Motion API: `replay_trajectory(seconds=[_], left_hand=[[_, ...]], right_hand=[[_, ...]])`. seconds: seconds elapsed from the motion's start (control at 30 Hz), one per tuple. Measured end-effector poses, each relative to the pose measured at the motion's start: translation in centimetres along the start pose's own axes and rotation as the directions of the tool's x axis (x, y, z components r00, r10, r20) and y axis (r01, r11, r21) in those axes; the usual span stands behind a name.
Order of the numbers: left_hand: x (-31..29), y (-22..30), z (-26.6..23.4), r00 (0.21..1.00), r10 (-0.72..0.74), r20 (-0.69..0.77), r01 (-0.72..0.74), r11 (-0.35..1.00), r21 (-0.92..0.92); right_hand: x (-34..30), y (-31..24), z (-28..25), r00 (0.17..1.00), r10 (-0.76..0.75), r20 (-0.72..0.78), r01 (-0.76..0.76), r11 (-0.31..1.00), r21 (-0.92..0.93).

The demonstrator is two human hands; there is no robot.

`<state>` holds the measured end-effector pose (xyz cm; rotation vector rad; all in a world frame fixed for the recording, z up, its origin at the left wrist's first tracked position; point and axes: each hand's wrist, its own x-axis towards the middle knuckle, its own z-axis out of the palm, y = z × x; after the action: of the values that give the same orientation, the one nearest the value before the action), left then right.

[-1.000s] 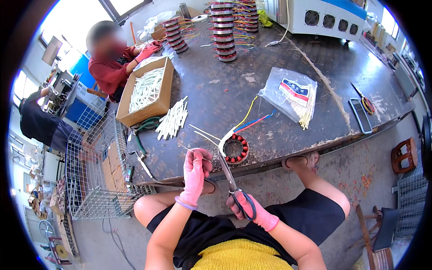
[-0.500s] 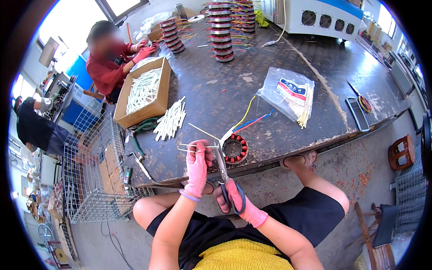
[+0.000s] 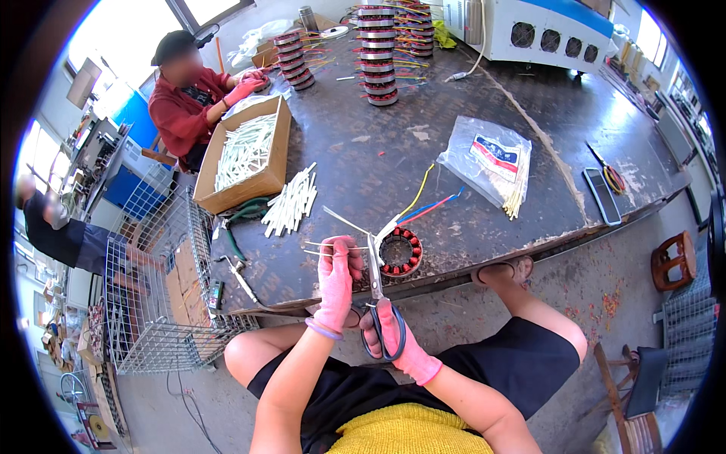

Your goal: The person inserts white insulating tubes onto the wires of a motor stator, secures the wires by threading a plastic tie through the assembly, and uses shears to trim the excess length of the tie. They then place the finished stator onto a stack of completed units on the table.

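Observation:
My left hand [image 3: 337, 276], in a pink glove, is closed on thin pale cable ties [image 3: 316, 249] whose ends stick out past the fingers. In my right hand [image 3: 404, 344], also gloved, are scissors [image 3: 376, 281] with dark handles, pointing away from me. Their blade tips reach the pale strips beside a ring-shaped motor stator [image 3: 415, 257] with red windings. The stator lies near the table's front edge. White sleeving runs from it to yellow, blue and red lead wires [image 3: 431, 208]. Whether the blades touch a tie cannot be made out.
Cut white tubes [image 3: 291, 203] lie beside a cardboard box [image 3: 276, 163] of more. A plastic bag of ties [image 3: 473, 163], a phone [image 3: 601, 195] and other scissors [image 3: 607, 170] are to the right. Stator stacks [image 3: 377, 57] stand behind. A co-worker [image 3: 181, 113] sits far left; a wire cart [image 3: 151, 303] stands left.
The whole view has shifted slightly. My hands, the ties and the scissors keep nearly the same positions beside the stator. The co-worker's head has moved a little.

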<state>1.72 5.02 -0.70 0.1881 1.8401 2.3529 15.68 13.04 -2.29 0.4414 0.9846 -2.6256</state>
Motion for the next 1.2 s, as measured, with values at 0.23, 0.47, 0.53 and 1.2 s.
replay_trajectory(seconds=[0.23, 0.47, 0.53, 1.2], left_hand=[[1.4, 0.8, 0.0, 1.000, -0.022, -0.002, 0.022, 0.997, -0.080], [2.4, 0.8, 1.4, 0.984, -0.014, 0.178, 0.024, 0.998, -0.052], [2.5, 0.8, 1.6, 0.992, -0.062, 0.112, 0.068, 0.996, -0.050], [2.1, 0.1, 1.0, 0.992, -0.095, 0.077, 0.100, 0.993, -0.064]], right_hand=[[-1.2, 0.9, -0.5, 0.990, 0.132, -0.057, -0.132, 0.991, 0.007], [-0.7, -0.5, 0.8, 0.999, 0.052, 0.017, -0.051, 0.998, -0.047], [-0.4, -1.3, 1.0, 0.997, 0.054, 0.054, -0.052, 0.998, -0.031], [1.9, -2.7, 3.0, 0.998, 0.068, -0.015, -0.063, 0.974, 0.216]])
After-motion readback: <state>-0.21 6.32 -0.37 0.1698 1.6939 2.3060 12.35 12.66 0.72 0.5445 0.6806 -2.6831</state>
